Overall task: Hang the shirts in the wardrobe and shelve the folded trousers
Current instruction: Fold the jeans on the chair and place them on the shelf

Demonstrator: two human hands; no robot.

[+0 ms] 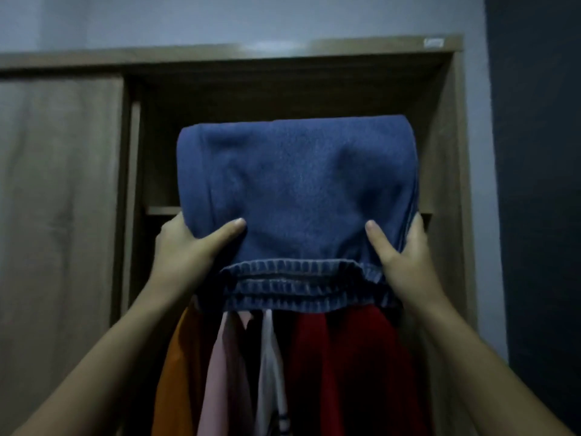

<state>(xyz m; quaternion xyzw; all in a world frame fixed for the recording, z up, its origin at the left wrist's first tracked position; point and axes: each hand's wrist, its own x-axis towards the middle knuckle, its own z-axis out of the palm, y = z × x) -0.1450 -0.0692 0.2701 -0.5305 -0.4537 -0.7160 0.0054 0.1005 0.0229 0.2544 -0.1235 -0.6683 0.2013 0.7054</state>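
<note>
The folded blue denim trousers (298,196) with an elastic waistband are held up in front of the upper shelf (163,210) of the brown wooden wardrobe (446,127). The left hand (188,247) and the right hand (399,250) each grip one near corner, thumbs on top. The cloth looks soft and rather heavy, so support from below seems wise. Hanging shirts (345,366) are underneath.

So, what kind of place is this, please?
Probably a bedroom at home: an open wooden wardrobe stands against a plain wall, hanging shirts fill its lower part, and the left hand and right hand hold folded blue trousers before its upper shelf.
</note>
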